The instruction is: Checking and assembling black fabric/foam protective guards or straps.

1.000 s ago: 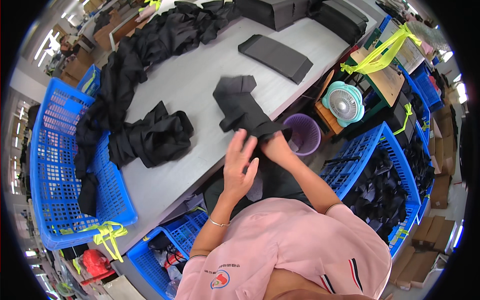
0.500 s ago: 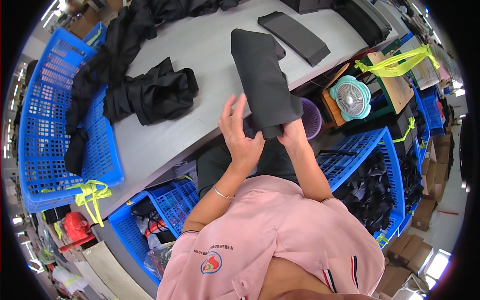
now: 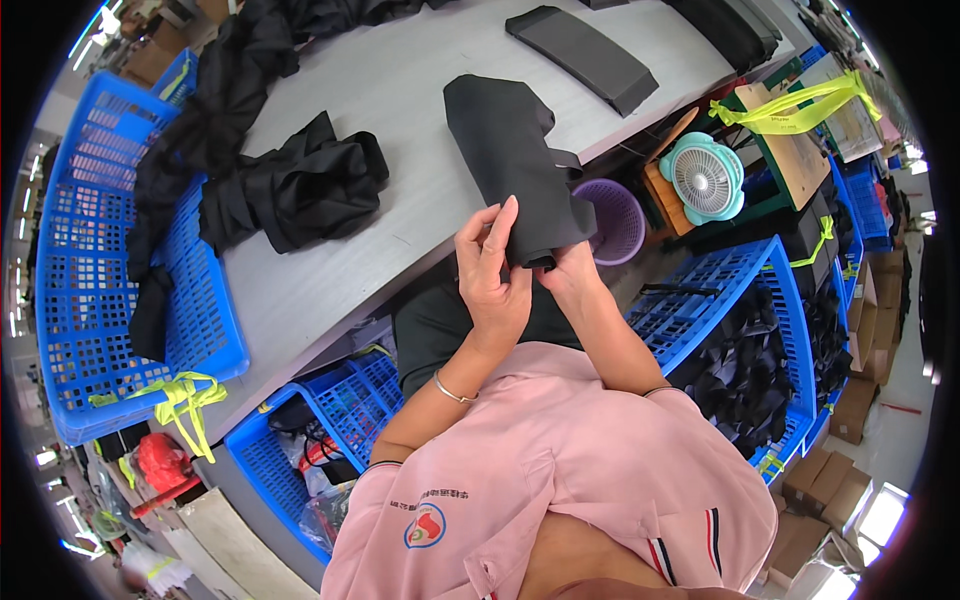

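Observation:
A folded piece of black fabric (image 3: 510, 150) rises from my hands and leans over the table's front edge. Its lower right corner is gripped by my right hand (image 3: 570, 268), whose fingers are partly hidden behind the cloth. My left hand (image 3: 493, 270) is at the lower left edge of the piece, its fingers stretched out against the cloth and its thumb near the bottom fold. Left of the hands, a crumpled heap of black fabric (image 3: 300, 190) lies on the grey table (image 3: 400, 90).
A flat dark panel (image 3: 585, 58) lies at the back of the table. On the left stands a blue basket (image 3: 215, 365) with black cloth draped over it. To the right are a purple bin (image 3: 612, 225), a turquoise fan (image 3: 703, 177) and a blue crate (image 3: 790, 300) of black pieces.
The black fabric piece has tilted left and come a little lower. My left hand has moved right, its fingers now against the cloth. My right hand keeps its grip.

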A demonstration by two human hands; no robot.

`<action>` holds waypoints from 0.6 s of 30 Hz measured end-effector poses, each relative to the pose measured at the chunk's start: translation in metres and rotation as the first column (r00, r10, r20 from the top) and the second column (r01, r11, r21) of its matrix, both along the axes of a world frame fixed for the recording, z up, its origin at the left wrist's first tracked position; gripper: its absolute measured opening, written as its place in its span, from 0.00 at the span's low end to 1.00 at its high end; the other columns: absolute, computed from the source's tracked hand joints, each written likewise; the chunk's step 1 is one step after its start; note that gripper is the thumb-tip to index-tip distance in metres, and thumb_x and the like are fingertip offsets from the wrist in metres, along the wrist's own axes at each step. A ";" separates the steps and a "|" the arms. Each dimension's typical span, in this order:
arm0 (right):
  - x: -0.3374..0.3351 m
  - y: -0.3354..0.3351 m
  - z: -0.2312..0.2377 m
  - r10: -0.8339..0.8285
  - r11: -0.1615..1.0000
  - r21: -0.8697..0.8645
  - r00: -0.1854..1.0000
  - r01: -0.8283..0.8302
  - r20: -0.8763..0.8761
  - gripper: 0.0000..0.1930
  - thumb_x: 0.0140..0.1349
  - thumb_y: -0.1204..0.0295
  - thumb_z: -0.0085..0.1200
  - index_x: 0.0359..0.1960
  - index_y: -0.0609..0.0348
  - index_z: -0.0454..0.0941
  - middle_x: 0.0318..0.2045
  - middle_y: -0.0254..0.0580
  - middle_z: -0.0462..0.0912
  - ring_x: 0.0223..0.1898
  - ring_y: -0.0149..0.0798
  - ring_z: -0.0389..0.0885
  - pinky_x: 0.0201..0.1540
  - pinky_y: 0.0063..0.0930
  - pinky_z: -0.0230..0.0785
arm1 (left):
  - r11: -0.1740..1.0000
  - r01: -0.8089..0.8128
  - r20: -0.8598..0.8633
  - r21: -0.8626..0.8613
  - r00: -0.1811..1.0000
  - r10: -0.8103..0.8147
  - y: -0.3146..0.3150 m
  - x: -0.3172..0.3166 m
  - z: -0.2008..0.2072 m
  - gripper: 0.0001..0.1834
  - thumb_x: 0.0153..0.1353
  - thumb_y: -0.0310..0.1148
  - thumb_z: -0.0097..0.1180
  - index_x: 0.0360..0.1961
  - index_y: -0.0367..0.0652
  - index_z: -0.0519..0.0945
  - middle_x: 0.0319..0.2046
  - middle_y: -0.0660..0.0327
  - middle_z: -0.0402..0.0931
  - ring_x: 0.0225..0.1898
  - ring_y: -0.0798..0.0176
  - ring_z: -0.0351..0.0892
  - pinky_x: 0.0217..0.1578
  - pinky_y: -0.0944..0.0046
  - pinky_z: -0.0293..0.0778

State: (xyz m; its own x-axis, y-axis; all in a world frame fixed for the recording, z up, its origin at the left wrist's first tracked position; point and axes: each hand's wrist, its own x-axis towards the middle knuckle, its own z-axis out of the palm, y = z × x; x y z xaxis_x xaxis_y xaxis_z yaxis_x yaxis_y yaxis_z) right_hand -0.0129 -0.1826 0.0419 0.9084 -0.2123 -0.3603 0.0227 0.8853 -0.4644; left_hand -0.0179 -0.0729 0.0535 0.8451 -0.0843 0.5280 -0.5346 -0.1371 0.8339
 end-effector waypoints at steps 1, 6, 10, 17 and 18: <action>0.000 0.000 -0.002 -0.005 1.000 0.004 1.000 0.005 -0.006 0.16 0.64 0.69 0.57 0.51 0.61 0.76 0.45 0.43 0.81 0.44 0.38 0.83 0.46 0.33 0.80 | 1.000 0.005 -0.006 0.004 1.000 -0.005 0.000 0.000 -0.002 0.35 0.48 0.10 0.57 0.60 0.44 0.77 0.53 0.60 0.70 0.39 0.71 0.69 0.33 0.73 0.67; 0.002 0.004 -0.005 -0.017 0.999 -0.048 1.000 0.016 -0.024 0.16 0.67 0.67 0.53 0.54 0.60 0.74 0.47 0.42 0.81 0.46 0.38 0.82 0.48 0.35 0.79 | 1.000 0.000 -0.008 0.001 1.000 0.000 0.003 0.000 -0.007 0.37 0.47 0.08 0.55 0.61 0.45 0.76 0.53 0.61 0.70 0.38 0.72 0.68 0.32 0.75 0.66; 0.003 0.006 -0.011 -0.038 0.996 -0.078 0.999 0.037 -0.011 0.17 0.68 0.67 0.52 0.56 0.59 0.73 0.48 0.43 0.80 0.47 0.39 0.82 0.49 0.35 0.79 | 1.000 -0.016 0.012 0.027 1.000 0.015 0.006 0.001 -0.014 0.38 0.47 0.08 0.55 0.62 0.45 0.76 0.54 0.60 0.70 0.38 0.72 0.68 0.32 0.75 0.66; 0.012 0.015 -0.027 -0.106 0.934 -0.344 0.994 0.096 -0.011 0.19 0.69 0.67 0.51 0.59 0.61 0.71 0.53 0.44 0.78 0.52 0.42 0.80 0.54 0.35 0.76 | 1.000 -0.012 -0.031 0.026 0.999 0.013 0.017 0.001 -0.024 0.35 0.52 0.12 0.53 0.65 0.39 0.72 0.59 0.58 0.68 0.43 0.72 0.71 0.34 0.75 0.69; 0.013 0.014 -0.038 -0.126 0.835 -0.530 0.989 0.149 0.080 0.20 0.69 0.67 0.51 0.59 0.62 0.70 0.53 0.44 0.78 0.52 0.44 0.79 0.55 0.36 0.75 | 1.000 -0.001 0.006 0.025 1.000 0.001 0.019 0.002 -0.025 0.32 0.56 0.14 0.52 0.66 0.38 0.71 0.61 0.57 0.67 0.45 0.72 0.73 0.35 0.75 0.71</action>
